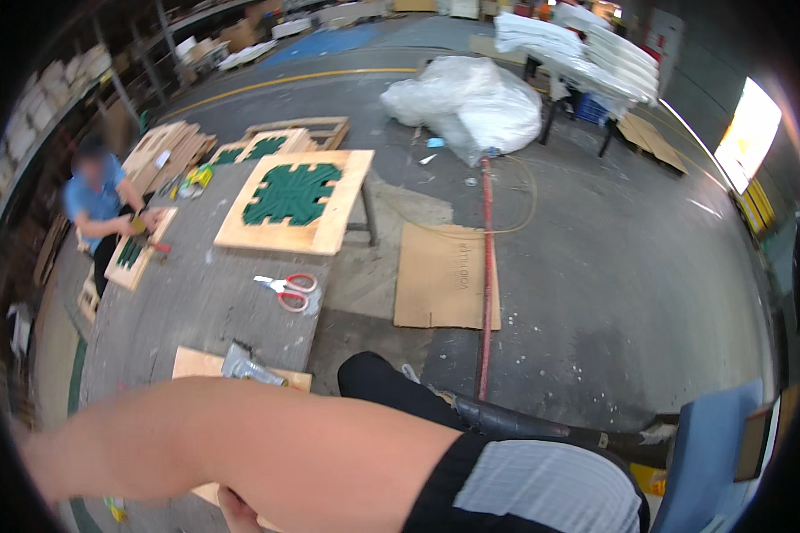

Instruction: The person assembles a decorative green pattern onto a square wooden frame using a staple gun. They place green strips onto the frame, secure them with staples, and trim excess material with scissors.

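My bare right arm stretches across the lower part of the view to the left. The right hand is blurred at the dark left rim, so its fingers cannot be made out. Below that forearm, part of my left hand shows at the lower edge beside a pale wooden board; the arm hides most of it. A silver-grey tool lies on the board's far part. Farther up the grey worktable are scissors with red-and-white handles. Beyond them rests a wooden panel with a notched green inlay.
Across the table, a person in blue works on a narrow board with green slots. Stacked boards stand behind. On the floor are flat cardboard, a red hose and bundled clear plastic. A blue chair back stands at right.
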A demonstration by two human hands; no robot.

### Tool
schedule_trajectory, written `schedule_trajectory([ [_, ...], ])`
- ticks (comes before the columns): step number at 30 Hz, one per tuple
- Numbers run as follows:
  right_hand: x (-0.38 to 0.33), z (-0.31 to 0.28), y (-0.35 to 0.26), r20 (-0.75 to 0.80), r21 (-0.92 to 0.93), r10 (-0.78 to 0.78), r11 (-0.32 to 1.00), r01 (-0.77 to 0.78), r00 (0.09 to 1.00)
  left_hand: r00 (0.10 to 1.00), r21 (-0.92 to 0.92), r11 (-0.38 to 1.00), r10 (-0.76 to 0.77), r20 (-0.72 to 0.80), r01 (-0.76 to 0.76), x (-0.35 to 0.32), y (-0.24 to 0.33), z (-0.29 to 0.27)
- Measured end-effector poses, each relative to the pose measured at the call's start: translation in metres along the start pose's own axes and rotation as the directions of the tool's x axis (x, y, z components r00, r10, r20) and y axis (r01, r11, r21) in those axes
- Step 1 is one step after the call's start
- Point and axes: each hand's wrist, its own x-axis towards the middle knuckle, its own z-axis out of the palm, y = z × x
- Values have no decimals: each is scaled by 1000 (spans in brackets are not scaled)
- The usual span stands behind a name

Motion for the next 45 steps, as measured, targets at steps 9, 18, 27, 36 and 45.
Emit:
schedule_trajectory([
  [9, -273, 70, 215, -138, 235, 759, 649, -723, 636, 992, 29, 997, -73, -102, 77, 23, 14, -1],
  [18, -473, 142, 190, 263, -142, 945, 236, -961, 193, 982, 12, 991, -132, -138, 135, 24, 18, -13],
  [27, -490, 122, 196, 284, -171, 951, 173, -970, 119, 997, -28, 996, -81, -7, 81, 26, 17, -5],
  [36, -407, 101, 103, 309, 386, 636, 596, -704, 707, 997, -139, 988, -76, -28, 72, -34, 27, -4],
  [45, -325, 155, 49, 649, 82, 70, 984, -161, 757, 1000, -114, 993, -9, -15, 8, -45, 27, 11],
])
